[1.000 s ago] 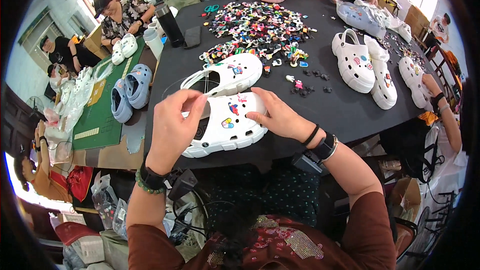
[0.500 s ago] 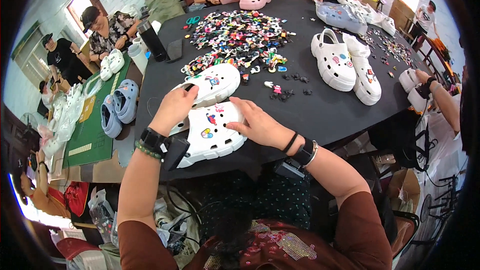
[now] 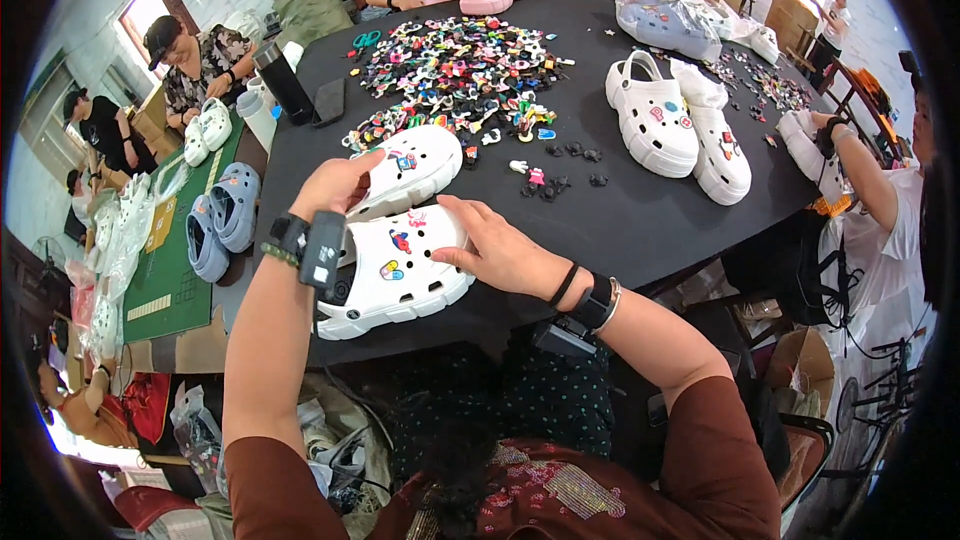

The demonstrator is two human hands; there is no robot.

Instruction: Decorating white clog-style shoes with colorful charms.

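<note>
Two white clogs lie side by side in front of me with their toes to the right. The near clog (image 3: 415,285) carries several small charms on its upper; the far clog (image 3: 428,168) has a colourful charm on its toe. My left hand (image 3: 338,183) grips the far clog at its foot opening, some fingers hidden behind the shoe. Across the toe of the near clog lies my right hand (image 3: 510,252), its thumb and fingers stretched and apart. Beyond the clogs spreads a big heap of mixed charms (image 3: 455,75). A few dark charms (image 3: 560,185) sit right of the shoes.
Another white clog pair (image 3: 650,125) stands to the right on the black table (image 3: 590,250). A black bottle (image 3: 282,85) and a phone (image 3: 328,102) are at the left. Blue clogs (image 3: 235,208) sit by a green mat (image 3: 170,290). Co-workers handle shoes around the table.
My left hand has turned and shifted left, its thumb no longer showing inside the far clog. Both clogs appear slightly further left. My right hand stays on the near clog's toe.
</note>
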